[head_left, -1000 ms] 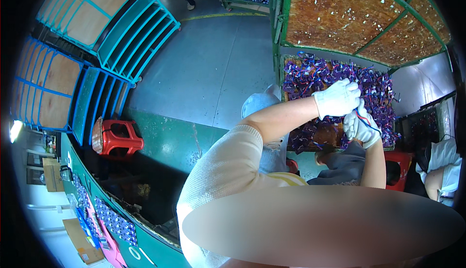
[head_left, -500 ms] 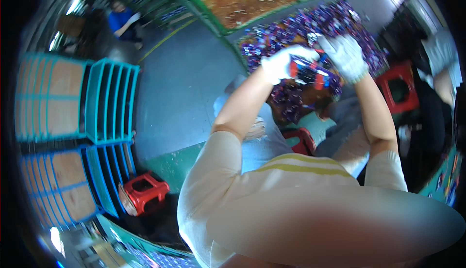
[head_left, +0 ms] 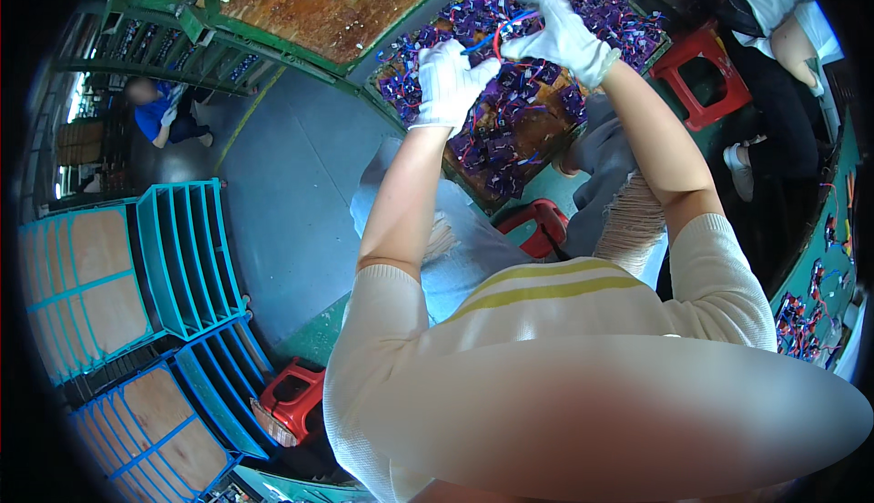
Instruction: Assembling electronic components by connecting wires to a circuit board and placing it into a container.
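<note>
My left hand [head_left: 448, 89], in a white glove, is at the near left of a heap of small purple-wrapped parts [head_left: 501, 152] with coloured wire leads. Its fingers are curled in at one end of some red and blue wires [head_left: 498, 39]; what the fingertips enclose is partly hidden. My right hand [head_left: 569, 37], also gloved, hovers over the heap, thumb and fingers spread apart around the wires' other end. Its fingertips are slightly blurred.
The heap lies on a brown board below a green-framed wooden table [head_left: 319, 2]. Red stools [head_left: 701, 80] stand to the right, beneath me and at lower left. Teal and blue racks [head_left: 187, 262] line the left. One person [head_left: 159, 111] crouches at far left; another [head_left: 787, 39] sits at right.
The view has shifted. My hands have moved apart; the purple part with red ends that was between them no longer shows there, and red and blue wires now span the gap.
</note>
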`<state>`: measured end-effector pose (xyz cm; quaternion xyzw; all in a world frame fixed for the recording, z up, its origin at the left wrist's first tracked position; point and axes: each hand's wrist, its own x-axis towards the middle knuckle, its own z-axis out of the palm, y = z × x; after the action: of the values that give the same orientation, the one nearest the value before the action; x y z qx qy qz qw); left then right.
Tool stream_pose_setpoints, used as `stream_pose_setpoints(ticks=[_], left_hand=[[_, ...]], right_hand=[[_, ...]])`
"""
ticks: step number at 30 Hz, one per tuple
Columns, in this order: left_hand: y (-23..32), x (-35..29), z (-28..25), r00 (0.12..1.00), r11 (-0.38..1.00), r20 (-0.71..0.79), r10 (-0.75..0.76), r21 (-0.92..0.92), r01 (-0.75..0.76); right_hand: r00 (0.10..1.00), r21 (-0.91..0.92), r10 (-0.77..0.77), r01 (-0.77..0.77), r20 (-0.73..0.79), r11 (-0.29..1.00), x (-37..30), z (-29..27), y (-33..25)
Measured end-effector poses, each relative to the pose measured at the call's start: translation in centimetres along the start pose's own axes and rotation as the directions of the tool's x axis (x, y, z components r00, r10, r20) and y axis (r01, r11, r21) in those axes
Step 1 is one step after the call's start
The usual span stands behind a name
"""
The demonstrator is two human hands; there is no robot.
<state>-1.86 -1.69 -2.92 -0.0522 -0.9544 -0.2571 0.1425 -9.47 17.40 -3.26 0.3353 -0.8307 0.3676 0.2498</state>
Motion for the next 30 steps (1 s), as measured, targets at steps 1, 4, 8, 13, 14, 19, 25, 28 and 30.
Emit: stream_pose_setpoints(ticks=[1, 4, 8, 13, 14, 19, 25, 28, 30], left_hand=[[-0.8, 0.1, 0.8, 0.994, 0.999, -0.111, 0.014, 0.042, -0.009], [-0.6, 0.2, 0.8, 0.968, 0.996, -0.247, 0.046, 0.089, -0.025], [0.1, 0.4, 1.2, 0.933, 0.994, -0.343, 0.108, 0.016, -0.109], [0.0, 0.3, 0.8, 0.878, 0.981, -0.439, 0.191, 0.05, -0.189], [0.3, 0.1, 0.8, 0.877, 0.981, -0.44, 0.191, 0.051, -0.188], [0.7, 1.2, -0.5, 0.651, -0.075, 0.156, -0.743, -0.986, 0.15], [-3.2, 1.9, 1.1, 0.694, -0.686, 0.611, -0.381, -0.69, 0.231], [-1.2, 1.6, -0.2, 0.894, -0.586, 0.313, -0.319, -0.807, 0.074], [-1.8, 1.5, -0.8, 0.921, -0.69, 0.325, -0.215, -0.717, 0.093]], right_hand=[[0.91, 0.472, 0.113, -0.31, 0.399, 0.825, 0.1, -0.1, -0.8], [0.731, 0.694, 0.139, -0.68, 0.668, 0.238, -0.2, 1.4, -2.3], [0.735, 0.835, 0.516, -0.546, 0.441, 0.064, -0.1, 2.5, -2.9], [0.895, 0.812, 0.432, -0.331, 0.11, 0.481, -0.1, 3.6, -4.2], [0.896, 0.812, 0.43, -0.33, 0.109, 0.481, 0.2, 3.8, -3.8], [0.646, 0.927, 0.763, -0.298, 0.019, 0.229, 2.3, 2.1, -2.4], [0.812, 0.954, 0.525, -0.299, 0.254, 0.001, 2.4, -1.3, -5.2], [0.823, 0.907, 0.538, -0.351, 0.18, 0.234, 2.3, -1.3, -4.7], [0.773, 0.856, 0.553, -0.48, 0.31, 0.191, 1.7, -0.4, -4.6]])
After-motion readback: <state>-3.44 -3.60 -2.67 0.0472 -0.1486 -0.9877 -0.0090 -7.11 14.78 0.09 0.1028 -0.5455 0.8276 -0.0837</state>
